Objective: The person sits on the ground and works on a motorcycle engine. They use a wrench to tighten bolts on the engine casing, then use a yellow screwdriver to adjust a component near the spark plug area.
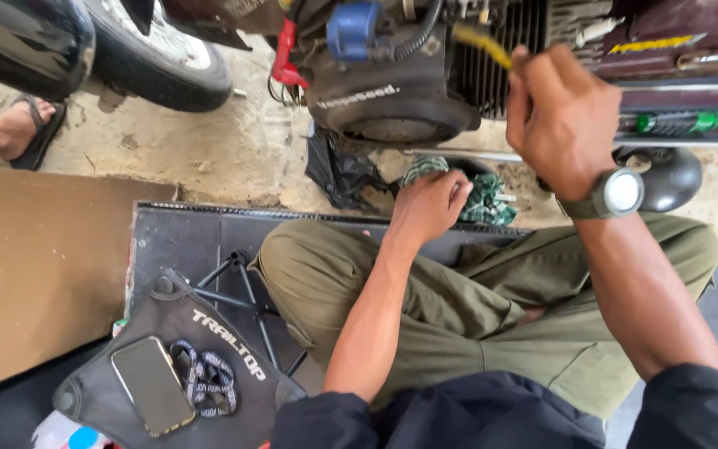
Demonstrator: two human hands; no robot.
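Gripping a yellow-handled tool (pixel 482 43) against the engine (pixel 409 83), right hand (pixel 560 116) closed around it; left hand (pixel 427 204) fisted on green cloth (pixel 485 199) on the floor below

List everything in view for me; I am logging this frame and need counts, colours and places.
engine: one, dark, top centre
tyre: one, black, top left
screwdriver: one, green-handled, right
rag: one, green patterned, under engine
plastic bag: one, black, by rag
folding stool: one, black, lower left
phone: one, on stool
lanyard: one, black-white, beside phone
board: one, brown, left
sandalled foot: another person's, left
left hand: on rag
right hand: holds yellow tool; wristwatch
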